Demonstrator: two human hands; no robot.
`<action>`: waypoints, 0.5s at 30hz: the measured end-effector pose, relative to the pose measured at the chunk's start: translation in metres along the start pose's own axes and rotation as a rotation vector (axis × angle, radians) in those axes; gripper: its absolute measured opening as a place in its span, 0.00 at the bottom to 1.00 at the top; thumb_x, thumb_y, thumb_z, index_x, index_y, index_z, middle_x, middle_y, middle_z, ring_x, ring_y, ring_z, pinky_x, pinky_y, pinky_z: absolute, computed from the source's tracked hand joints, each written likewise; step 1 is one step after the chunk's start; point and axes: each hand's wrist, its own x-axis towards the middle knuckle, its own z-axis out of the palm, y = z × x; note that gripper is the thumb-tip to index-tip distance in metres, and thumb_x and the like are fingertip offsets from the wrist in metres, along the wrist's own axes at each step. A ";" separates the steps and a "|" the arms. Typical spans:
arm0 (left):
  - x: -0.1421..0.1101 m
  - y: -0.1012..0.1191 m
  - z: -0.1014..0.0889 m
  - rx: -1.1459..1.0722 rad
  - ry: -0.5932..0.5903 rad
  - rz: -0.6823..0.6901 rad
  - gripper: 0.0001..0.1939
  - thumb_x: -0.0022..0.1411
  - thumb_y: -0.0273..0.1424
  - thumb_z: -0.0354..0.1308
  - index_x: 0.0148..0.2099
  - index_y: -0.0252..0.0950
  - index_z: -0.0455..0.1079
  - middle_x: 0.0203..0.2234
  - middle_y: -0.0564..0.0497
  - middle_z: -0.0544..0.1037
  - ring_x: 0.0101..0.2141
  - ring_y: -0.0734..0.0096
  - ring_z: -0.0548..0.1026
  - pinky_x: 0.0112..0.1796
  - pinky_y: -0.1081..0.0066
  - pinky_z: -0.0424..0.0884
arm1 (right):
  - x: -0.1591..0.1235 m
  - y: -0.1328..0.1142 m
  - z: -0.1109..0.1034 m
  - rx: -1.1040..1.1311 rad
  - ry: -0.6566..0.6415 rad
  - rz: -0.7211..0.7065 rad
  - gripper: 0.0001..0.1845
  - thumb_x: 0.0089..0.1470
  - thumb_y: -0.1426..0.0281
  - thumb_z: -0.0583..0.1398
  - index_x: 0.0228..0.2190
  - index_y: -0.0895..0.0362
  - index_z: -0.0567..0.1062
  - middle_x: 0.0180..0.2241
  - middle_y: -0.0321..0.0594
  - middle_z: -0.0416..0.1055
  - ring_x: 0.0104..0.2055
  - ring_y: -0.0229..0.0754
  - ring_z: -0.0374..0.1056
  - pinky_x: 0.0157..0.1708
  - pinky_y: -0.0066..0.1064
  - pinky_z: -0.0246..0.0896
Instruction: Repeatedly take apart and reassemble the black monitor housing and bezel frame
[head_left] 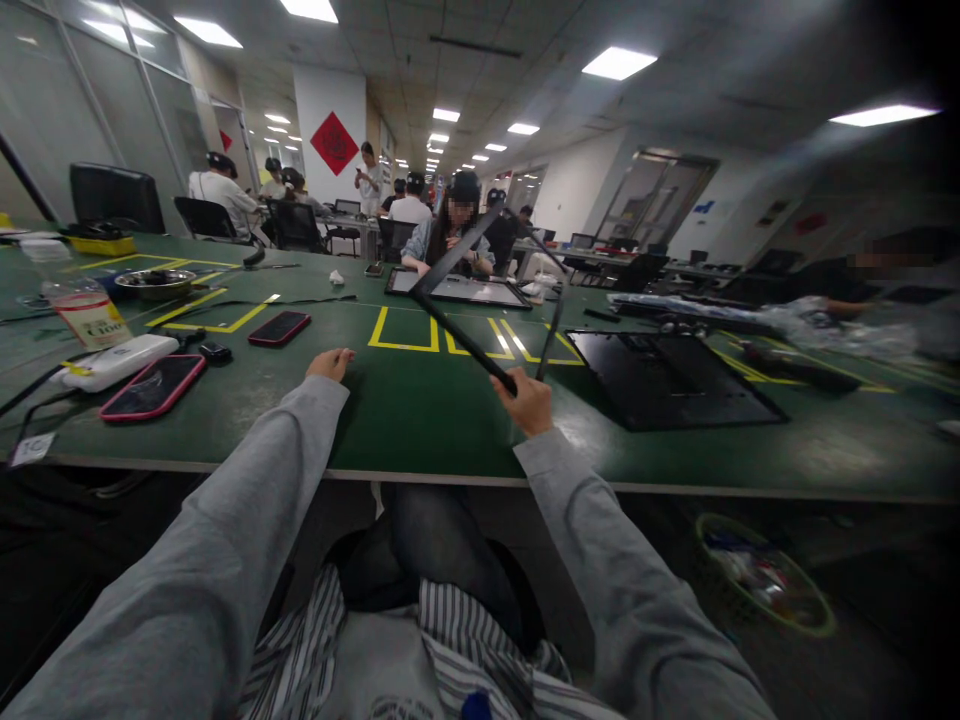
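Note:
My right hand [529, 404] is closed around one corner of a thin black rectangular frame [463, 342], which it holds up tilted above the green table. The frame's middle is open, and the table and a person opposite show through it. My left hand [330, 365] rests on the table near its front edge, fingers loosely curled in, with nothing visible in them. A dark flat panel [667, 380] with a raised rim lies to the right of my right hand. Nearest to my left hand lies a phone in a pink-red case [279, 328].
Yellow tape outlines [405, 348] mark the green table [420, 420]. At left are a second phone [154, 387], a white power bank [120, 362], a bottle [88, 312] and a metal bowl [155, 284]. A person [457, 225] opposite works at another panel [469, 289]. Plastic wrap [817, 325] lies right.

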 end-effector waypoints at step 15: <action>-0.008 0.016 -0.008 0.001 0.247 0.116 0.20 0.70 0.40 0.45 0.47 0.39 0.77 0.44 0.44 0.80 0.47 0.58 0.73 0.48 0.61 0.67 | 0.005 -0.029 0.018 0.061 -0.480 -0.426 0.26 0.67 0.49 0.48 0.41 0.55 0.75 0.35 0.44 0.77 0.34 0.42 0.70 0.30 0.31 0.48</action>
